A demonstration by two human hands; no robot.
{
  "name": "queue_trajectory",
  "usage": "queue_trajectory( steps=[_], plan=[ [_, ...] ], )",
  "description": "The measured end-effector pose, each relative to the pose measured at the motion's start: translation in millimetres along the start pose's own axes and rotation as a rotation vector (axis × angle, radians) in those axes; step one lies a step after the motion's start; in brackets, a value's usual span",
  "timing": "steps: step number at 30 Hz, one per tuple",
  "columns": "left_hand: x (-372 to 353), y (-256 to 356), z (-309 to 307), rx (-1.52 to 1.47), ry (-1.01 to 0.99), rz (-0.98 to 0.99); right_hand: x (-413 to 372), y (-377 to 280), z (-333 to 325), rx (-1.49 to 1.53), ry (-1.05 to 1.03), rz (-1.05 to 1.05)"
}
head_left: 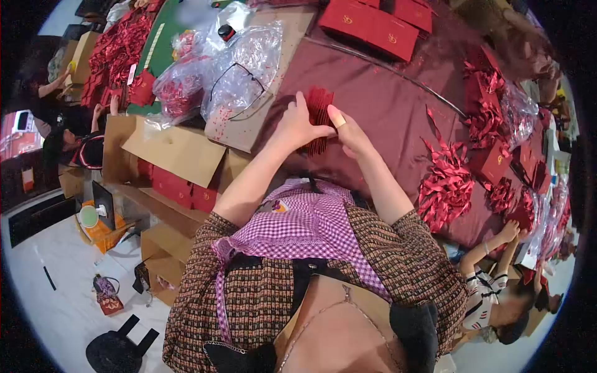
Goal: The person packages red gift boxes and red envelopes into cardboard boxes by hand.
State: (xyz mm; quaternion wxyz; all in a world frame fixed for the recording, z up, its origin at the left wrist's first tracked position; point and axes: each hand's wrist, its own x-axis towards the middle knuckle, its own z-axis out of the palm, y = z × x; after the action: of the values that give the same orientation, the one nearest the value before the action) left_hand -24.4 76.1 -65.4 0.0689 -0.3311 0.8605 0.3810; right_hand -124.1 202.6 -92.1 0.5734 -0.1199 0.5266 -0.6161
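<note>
Between my hands, above the dark red cloth (379, 118), stands a stack of thin red cards (319, 107), seen mostly along its edges. My left hand (297, 126) is curved around the stack's left side and lower part, with the thumb reaching across its front. My right hand (350, 133) grips the right edge, its thumb up against the cards. A yellowish wrap (336, 117) covers part of that thumb. The fingers behind the stack are hidden, and what is printed on the cards cannot be made out.
Red boxes (370, 30) lie at the back. Red ribbon (445, 183) is heaped at right. Clear plastic bags (245, 68) rest on a board at left, above an open carton (174, 152) with red boxes inside. Co-workers' hands (510, 231) show at both sides.
</note>
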Motion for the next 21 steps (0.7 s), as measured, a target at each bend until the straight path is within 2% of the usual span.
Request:
queue_trajectory(
  steps=[1,2,4,6,7,8,9,11,12,13,15,16,17,19,20,21],
  plan=[
    [1.1,1.2,1.3,-0.01,-0.03,-0.027,1.3,0.6,1.6,0.04,-0.029,-0.009],
    [2.5,-5.5,10.9,-0.006,0.052,0.0,2.0,1.5,2.3,0.042,0.01,0.021],
    [14.7,-21.7,19.1,-0.178,-0.003,0.012,6.4,6.8,1.8,0.062,-0.018,-0.014],
    [9.2,-15.1,9.2,-0.241,0.083,0.012,10.3,16.1,-2.0,0.084,-0.032,-0.046],
    [3.1,-13.9,3.5,-0.243,0.155,-0.014,13.5,19.4,-4.7,-0.033,0.046,-0.115],
    [13.3,-37.6,12.0,-0.233,0.191,0.006,16.5,23.5,-8.3,-0.148,0.126,-0.185],
    [14.2,-51.4,13.3,-0.344,0.221,0.05,20.8,28.3,-12.3,-0.148,0.128,-0.191],
    [14.4,-73.1,13.0,-0.569,0.221,0.167,33.3,41.3,-25.5,-0.202,0.265,-0.221],
    [6.2,-68.1,5.7,-0.591,0.224,0.201,40.7,44.2,-30.6,-0.129,0.156,-0.257],
    [-3.4,-62.9,-0.7,-0.614,0.226,0.235,42.7,49.5,-35.8,-0.127,0.16,-0.262],
    [-19.2,-46.8,-12.2,-0.694,0.18,0.286,31.9,36.2,-30.2,0.111,0.003,-0.22],
    [-27.1,-34.7,-19.2,-0.775,0.176,0.355,32.2,25.3,-37.2,0.114,-0.123,-0.208],
    [-30.1,-26.6,-24.8,-0.855,0.176,0.422,32.5,11.0,-39.4,0.107,-0.126,-0.212],
    [-29.9,-26.7,-36.1,-0.771,0.157,0.455,25.3,-19.4,-36.8,-0.118,-0.129,-0.263],
    [-31.0,-23.9,-43.6,-0.654,0.161,0.488,20.0,-37.6,-35.9,-0.159,-0.171,-0.279],
    [-32.1,-23.0,-48.0,-0.536,0.166,0.518,14.2,-50.4,-33.0,-0.231,-0.13,-0.294]
  ],
)
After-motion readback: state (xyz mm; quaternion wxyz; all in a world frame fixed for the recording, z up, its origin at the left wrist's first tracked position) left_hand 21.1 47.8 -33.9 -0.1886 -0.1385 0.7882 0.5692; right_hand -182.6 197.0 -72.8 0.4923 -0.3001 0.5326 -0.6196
